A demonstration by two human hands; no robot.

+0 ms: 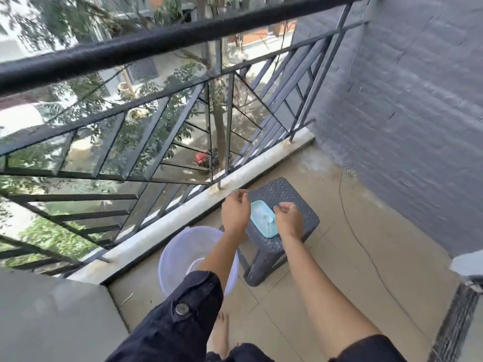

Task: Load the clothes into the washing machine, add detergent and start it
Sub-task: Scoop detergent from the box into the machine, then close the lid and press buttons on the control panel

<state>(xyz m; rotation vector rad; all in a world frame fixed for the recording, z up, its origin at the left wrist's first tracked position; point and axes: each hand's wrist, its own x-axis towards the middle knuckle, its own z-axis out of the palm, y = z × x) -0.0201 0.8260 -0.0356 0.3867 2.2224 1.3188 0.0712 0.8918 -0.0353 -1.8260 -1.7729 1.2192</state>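
Observation:
A light-blue detergent box [257,211] lies open on a dark woven stool [282,194], with white powder and a small white scoop [269,222] inside. My left hand [235,211] hovers at the box's left edge and my right hand [288,218] at its right edge. Both hands have their fingers curled, and I see nothing between the fingers. No washing machine or clothes are in view.
A pale lilac bucket [183,246] stands on the tiled floor left of the stool, partly behind my left arm. A black metal railing [162,121] on a white kerb runs along the left. A grey wall [405,113] closes the right side. A thin cable [350,226] trails over the floor.

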